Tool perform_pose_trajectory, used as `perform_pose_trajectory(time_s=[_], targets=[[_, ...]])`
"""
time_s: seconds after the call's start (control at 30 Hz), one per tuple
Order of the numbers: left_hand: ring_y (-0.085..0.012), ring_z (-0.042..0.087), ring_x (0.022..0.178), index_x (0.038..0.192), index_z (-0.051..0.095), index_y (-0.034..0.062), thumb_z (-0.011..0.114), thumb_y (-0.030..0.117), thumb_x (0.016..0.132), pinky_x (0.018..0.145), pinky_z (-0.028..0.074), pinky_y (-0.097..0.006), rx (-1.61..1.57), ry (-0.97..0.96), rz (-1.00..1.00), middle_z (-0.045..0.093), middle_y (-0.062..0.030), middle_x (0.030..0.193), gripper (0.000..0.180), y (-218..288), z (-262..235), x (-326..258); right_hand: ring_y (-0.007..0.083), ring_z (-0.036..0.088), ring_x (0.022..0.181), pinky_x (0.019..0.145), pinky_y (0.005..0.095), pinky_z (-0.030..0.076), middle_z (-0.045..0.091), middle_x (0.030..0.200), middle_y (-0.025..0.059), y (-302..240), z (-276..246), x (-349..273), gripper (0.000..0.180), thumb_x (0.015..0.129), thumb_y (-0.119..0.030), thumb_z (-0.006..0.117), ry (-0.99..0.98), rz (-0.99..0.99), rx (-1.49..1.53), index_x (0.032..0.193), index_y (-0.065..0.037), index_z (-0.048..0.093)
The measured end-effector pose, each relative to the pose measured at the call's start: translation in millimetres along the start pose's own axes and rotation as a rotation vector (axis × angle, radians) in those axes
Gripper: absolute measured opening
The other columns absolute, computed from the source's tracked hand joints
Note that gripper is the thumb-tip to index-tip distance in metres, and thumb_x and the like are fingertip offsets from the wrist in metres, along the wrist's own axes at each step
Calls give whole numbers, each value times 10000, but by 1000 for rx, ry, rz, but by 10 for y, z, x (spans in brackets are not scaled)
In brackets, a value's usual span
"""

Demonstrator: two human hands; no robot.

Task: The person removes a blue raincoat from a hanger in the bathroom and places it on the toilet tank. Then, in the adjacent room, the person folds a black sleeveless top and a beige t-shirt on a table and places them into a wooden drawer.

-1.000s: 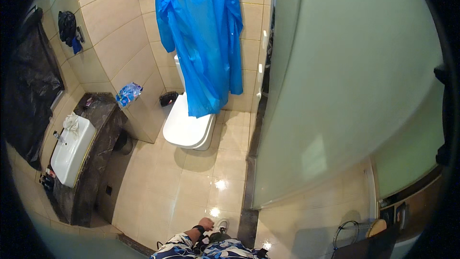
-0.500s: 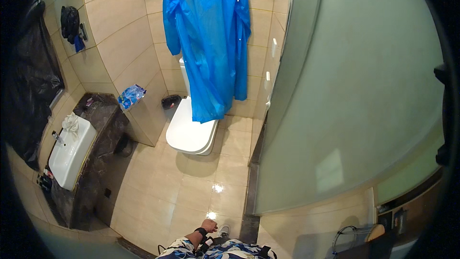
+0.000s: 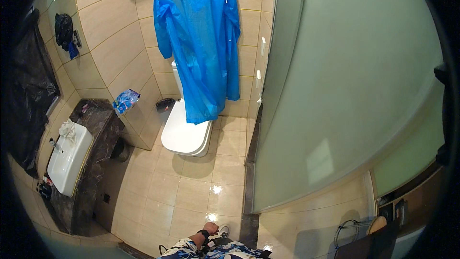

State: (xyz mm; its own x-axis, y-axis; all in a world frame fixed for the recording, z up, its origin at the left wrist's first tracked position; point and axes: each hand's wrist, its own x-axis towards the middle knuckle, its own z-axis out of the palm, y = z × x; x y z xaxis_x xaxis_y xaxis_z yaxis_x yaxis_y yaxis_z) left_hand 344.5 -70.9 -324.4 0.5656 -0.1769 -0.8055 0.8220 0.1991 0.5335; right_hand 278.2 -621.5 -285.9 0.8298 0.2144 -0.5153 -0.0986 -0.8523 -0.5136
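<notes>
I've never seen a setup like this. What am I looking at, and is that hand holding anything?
There's no robot here, just a person in a bathroom. A fisheye camera on their head, the left of a pair, looks down and bends straight edges. At the bottom, the left hand, wearing a black wristband, shows near a shoe; it's too small to tell whether it holds anything. The right hand is out of view. On the left, a dark counter carries a sink with a cloth at its far end. Ahead, a raincoat hangs by a toilet.
</notes>
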Motion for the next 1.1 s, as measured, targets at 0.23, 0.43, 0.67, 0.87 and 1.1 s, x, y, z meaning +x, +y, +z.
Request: perform_pose_trajectory(time_s=[0.23, 0.43, 0.67, 0.87, 1.1], targets=[[-195, 327, 541, 679, 345, 110, 382, 241, 758, 373, 222, -282, 193, -37, 131, 302, -64, 670, 157, -158, -191, -20, 282, 576, 996, 856, 375, 460, 598, 1116, 158, -478, -171, -39, 335, 863, -273, 550, -44, 26, 60, 1078, -22, 605], [-173, 292, 531, 674, 384, 91, 398, 188, 736, 377, 189, -283, 2, 109, 7, 294, -64, 662, 116, -53, -14, -153, 273, 572, 1013, 878, 355, 452, 588, 1136, 166, -573, -324, -178, 366, 870, -287, 562, -50, 59, 58, 1089, 3, 598], [-196, 521, 584, 836, 540, 28, 480, 165, 789, 422, 374, -280, -242, 140, -87, 535, -98, 771, 157, -296, -332, 4, 267, 570, 1025, 895, 335, 447, 585, 1148, 171, -855, -307, -156, 408, 870, -311, 582, -92, 206, 268, 1097, 28, 596], [-205, 635, 591, 972, 612, -15, 561, 147, 826, 436, 468, -278, 45, 332, -105, 662, -146, 840, 224, 185, 271, -205, 289, 590, 982, 873, 348, 461, 620, 1060, 178, -796, -444, -333, 399, 848, -322, 600, -59, 155, 149, 1080, 4, 614], [-210, 609, 557, 948, 585, -22, 556, 139, 824, 396, 429, -278, -64, 249, -75, 647, -177, 834, 205, 63, 94, -157, 294, 595, 952, 846, 357, 468, 626, 1016, 178, -770, -315, -245, 364, 834, -305, 604, -52, 36, 56, 1043, -8, 625]])
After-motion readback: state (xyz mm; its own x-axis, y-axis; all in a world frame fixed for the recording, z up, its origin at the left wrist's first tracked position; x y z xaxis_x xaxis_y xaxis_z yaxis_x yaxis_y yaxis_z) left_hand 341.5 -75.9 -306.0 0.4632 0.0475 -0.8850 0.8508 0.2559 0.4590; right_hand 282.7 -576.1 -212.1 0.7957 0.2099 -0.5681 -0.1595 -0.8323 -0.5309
